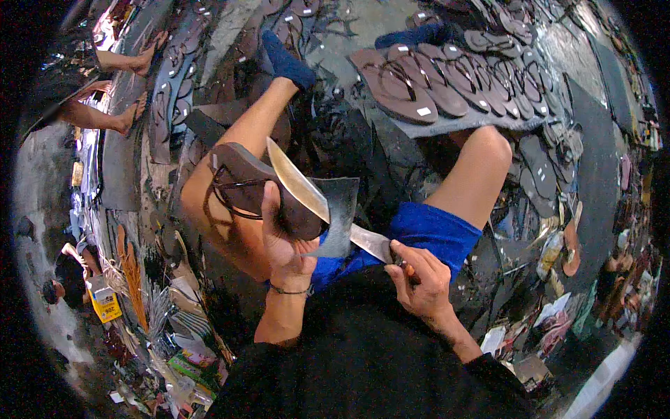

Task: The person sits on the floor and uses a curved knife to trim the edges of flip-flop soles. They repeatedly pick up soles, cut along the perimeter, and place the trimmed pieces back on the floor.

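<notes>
My left hand (285,241) grips a brown flip-flop sandal (251,187) by its heel end, holding it on edge above my lap. My right hand (419,276) is closed on the handle of a large curved knife (314,195). Its broad blade runs up and left from the handle and lies against the sandal's sole edge. My bare knees and blue shorts (426,234) are below the sandal.
A row of several finished brown sandals (447,80) lies on a dark sheet in front of me. More sandals and dark rubber sheets (593,160) cover the floor at right. Another person's bare feet (132,115) are at upper left. Scraps and packets lie at left.
</notes>
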Demonstrator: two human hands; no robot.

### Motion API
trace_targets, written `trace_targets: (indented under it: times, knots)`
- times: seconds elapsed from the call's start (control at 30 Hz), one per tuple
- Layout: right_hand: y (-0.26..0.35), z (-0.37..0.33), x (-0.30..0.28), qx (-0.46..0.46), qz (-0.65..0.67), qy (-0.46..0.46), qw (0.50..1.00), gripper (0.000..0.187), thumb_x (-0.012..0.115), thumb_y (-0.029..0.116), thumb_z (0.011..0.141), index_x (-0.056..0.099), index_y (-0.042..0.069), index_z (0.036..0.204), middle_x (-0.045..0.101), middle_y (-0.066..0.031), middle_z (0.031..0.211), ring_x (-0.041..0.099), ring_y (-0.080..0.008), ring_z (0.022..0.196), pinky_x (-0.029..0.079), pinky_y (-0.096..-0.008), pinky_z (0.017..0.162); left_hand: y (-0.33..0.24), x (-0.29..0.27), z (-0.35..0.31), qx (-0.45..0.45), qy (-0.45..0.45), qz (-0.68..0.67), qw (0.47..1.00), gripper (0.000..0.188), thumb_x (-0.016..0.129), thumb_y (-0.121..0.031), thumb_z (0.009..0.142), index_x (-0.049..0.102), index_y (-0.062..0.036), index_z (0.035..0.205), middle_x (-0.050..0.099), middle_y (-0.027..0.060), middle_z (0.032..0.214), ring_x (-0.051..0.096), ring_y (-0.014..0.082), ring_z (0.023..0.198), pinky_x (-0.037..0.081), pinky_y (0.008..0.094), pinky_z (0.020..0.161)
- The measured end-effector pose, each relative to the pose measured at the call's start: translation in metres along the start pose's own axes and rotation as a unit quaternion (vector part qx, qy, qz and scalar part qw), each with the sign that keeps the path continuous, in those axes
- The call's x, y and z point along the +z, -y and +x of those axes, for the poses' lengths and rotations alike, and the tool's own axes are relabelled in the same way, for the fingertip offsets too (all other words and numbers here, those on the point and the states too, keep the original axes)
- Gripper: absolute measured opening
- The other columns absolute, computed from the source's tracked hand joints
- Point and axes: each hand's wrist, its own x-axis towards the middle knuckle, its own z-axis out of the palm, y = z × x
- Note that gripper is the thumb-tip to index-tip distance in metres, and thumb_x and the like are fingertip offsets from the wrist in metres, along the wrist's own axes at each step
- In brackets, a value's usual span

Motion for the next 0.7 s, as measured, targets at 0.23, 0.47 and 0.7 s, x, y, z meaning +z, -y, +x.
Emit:
trace_targets:
  times: [0.23, 0.47, 0.7]
  knots:
    - [0.033, 0.013, -0.008, 0.115, 0.06, 0.146, 0.981, 0.031, 0.07, 0.024, 0.083, 0.066, 0.009, 0.11, 0.067, -0.0127, 0.084, 0.063, -0.0238, 0.06, 0.053, -0.0356, 0.056, -0.003, -0.061, -0.033, 0.057, -0.078, 0.204, 0.974, 0.034, 0.052, -0.038, 0.095, 0.059, -0.0111, 0.114, 0.066, 0.0116, 0.103, 0.065, 0.0264, 0.091, 0.055, 0.0419, 0.081]
    - [0.012, 0.056, 0.038, 0.216, 0.256, 0.274, 0.902, 0.031, 0.066, 0.029, 0.088, 0.063, 0.0, 0.099, 0.066, -0.0074, 0.077, 0.062, -0.0232, 0.064, 0.051, -0.0391, 0.059, 0.002, -0.05, -0.034, 0.096, -0.152, 0.377, 0.908, 0.032, 0.061, -0.022, 0.092, 0.058, 0.0003, 0.114, 0.062, 0.0061, 0.109, 0.061, 0.0171, 0.097, 0.05, 0.0325, 0.086]
    - [-0.01, 0.131, -0.006, 0.287, 0.535, -0.008, 0.794, 0.026, 0.065, 0.03, 0.091, 0.056, 0.006, 0.088, 0.056, -0.0022, 0.062, 0.051, -0.0105, 0.048, 0.044, -0.0261, 0.044, 0.032, 0.002, 0.076, -0.016, 0.053, 0.361, 0.931, 0.057, 0.052, -0.038, 0.096, 0.037, -0.0052, 0.14, 0.048, 0.0104, 0.133, 0.047, 0.0207, 0.119, 0.04, 0.0414, 0.098]
